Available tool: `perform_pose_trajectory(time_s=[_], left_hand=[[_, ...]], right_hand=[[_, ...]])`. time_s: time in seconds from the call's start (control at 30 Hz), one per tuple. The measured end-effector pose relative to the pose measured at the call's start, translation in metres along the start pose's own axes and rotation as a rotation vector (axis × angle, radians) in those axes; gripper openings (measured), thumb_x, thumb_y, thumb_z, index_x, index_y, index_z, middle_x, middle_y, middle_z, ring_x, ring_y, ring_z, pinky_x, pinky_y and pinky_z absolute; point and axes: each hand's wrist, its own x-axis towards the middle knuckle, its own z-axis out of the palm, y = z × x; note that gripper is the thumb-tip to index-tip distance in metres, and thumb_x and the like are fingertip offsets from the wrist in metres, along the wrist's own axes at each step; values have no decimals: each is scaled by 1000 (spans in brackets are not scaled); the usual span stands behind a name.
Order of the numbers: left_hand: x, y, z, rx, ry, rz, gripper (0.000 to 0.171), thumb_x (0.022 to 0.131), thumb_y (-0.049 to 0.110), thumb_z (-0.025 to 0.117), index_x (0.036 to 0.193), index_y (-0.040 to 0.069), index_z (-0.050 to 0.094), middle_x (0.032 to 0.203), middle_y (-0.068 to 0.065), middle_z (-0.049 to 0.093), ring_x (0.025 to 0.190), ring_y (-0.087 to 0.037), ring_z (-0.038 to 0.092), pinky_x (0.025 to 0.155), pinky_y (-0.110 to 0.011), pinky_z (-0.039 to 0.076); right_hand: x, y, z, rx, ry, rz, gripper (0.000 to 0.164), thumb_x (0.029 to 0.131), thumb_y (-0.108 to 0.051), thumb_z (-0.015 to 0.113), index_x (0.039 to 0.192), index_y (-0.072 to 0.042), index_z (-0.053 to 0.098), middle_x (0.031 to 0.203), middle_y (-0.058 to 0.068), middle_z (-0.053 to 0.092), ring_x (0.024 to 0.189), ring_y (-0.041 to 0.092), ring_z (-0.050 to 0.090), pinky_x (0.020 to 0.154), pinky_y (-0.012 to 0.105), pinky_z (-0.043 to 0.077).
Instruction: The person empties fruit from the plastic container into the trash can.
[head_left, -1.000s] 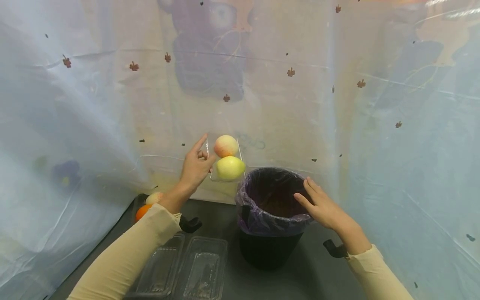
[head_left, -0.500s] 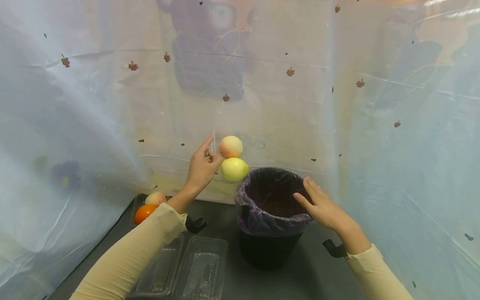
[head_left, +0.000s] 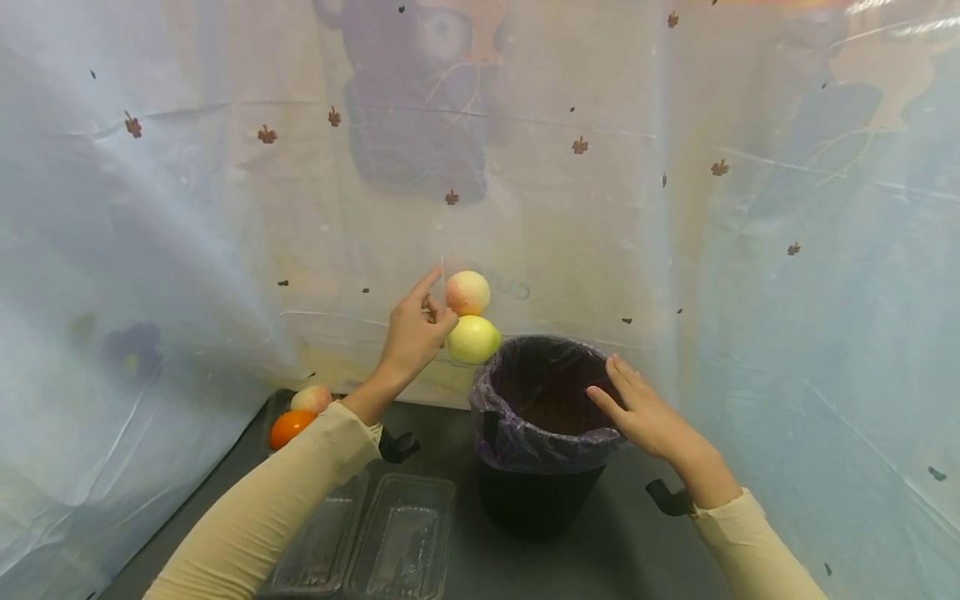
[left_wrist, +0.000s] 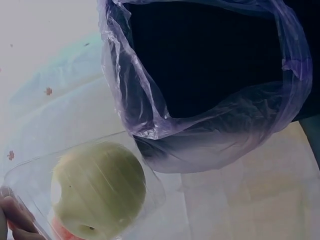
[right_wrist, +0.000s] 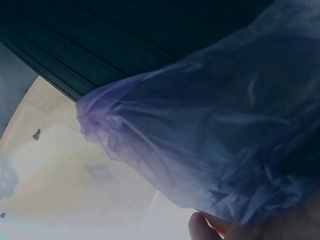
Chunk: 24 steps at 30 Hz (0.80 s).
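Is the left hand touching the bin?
Apart: the head view shows backdrop between the left hand and the bin.

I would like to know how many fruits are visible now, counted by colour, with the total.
Pale with red blush: 2 (upper peach, lower peach)
Yellow-green: 1 (yellow-green fruit)
Orange: 1 (orange-coloured fruit)
Total: 4 visible; the left sleeve may hide more.
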Motion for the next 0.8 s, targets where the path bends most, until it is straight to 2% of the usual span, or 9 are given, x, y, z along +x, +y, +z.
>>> perform_pose_trajectory(time_s=[0.37,0.57,0.8], left_hand=[[1,8,4,80,-27,42,77,96,5,66,167,9,38,80,-6,58,68,-21,55,66,-31,48],[-1,13,6,91,-42,55,75,98,6,66,167,6,37,81,-6,59,68,-20,55,66,-29,49],[-2,19,9,105,-60,97,74,100,7,67,168,9,37,81,-5,58,68,-19,55,67,-30,51]], right_hand=[[0,1,0,2,6,4,88,113,-58,42,169,4,16,177,25,7,163,48,6,127,69,9],[0,0,1,-1,5,3,88,113,-58,42,169,4,16,177,25,7,163,48,6,127,69,9],[0,0,1,2,10,3,88,113,-57,42,169,5,16,177,26,8,163,49,7,127,68,9]])
